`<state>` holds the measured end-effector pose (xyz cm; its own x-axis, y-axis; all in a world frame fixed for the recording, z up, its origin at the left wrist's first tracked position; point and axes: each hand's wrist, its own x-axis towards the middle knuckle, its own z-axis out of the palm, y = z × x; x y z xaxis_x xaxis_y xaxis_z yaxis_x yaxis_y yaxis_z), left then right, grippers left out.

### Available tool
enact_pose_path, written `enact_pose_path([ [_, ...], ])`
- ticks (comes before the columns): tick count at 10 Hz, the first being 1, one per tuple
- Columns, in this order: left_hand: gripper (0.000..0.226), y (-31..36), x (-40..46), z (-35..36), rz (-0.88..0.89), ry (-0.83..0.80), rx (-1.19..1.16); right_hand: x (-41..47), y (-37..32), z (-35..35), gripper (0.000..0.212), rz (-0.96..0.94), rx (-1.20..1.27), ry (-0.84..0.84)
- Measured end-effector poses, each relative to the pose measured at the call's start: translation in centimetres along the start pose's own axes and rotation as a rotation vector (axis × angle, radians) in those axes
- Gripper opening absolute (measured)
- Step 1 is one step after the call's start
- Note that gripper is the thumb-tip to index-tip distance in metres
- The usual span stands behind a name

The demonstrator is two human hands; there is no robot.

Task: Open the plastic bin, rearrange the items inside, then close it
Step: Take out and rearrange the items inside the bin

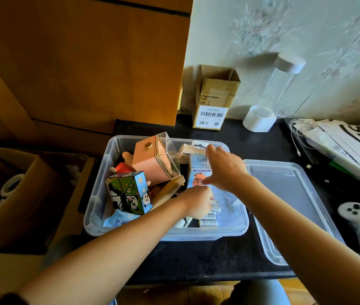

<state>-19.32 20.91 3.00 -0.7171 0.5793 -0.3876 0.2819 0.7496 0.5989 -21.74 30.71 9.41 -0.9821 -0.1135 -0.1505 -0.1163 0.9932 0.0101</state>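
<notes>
The clear plastic bin is sitting open on the dark table at the centre of the frame, with its lid lying flat just to its right. Inside, a pink box is being kept at the upper left, a panda-printed cube below it, and a white Q88 box at the right. The right hand is being held spread over the Q88 box, while the left hand is curled, apparently pinching a small packet below it.
</notes>
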Motion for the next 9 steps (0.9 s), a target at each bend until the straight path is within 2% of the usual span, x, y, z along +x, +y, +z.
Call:
enact_pose_path([
  [2,0.014,0.6,0.9,0.6,-0.094,-0.008,0.141,1.6,-0.4,0.6,0.064,-0.021,0.182,-0.019],
  [3,0.025,0.3,1.2,0.0,-0.118,0.005,0.183,2.0,0.0,0.1,0.064,-0.055,0.246,-0.062],
  [5,0.019,-0.1,1.2,-0.2,-0.136,0.049,0.135,2.3,0.8,0.2,0.065,-0.039,0.488,-0.054],
  [6,0.022,-0.4,1.6,0.0,-0.125,0.082,0.216,2.4,1.0,0.8,0.067,-0.026,0.561,-0.089],
  [7,0.026,-0.1,1.8,0.5,-0.104,0.141,0.235,2.5,1.0,1.0,0.066,-0.028,0.601,-0.102],
  [8,0.027,0.5,2.1,0.3,-0.089,0.13,0.272,2.5,0.9,1.2,0.066,-0.027,0.583,-0.117],
  [9,0.027,1.0,1.8,-0.6,-0.059,0.128,0.302,2.3,0.8,1.0,0.066,0.002,0.455,-0.122],
])
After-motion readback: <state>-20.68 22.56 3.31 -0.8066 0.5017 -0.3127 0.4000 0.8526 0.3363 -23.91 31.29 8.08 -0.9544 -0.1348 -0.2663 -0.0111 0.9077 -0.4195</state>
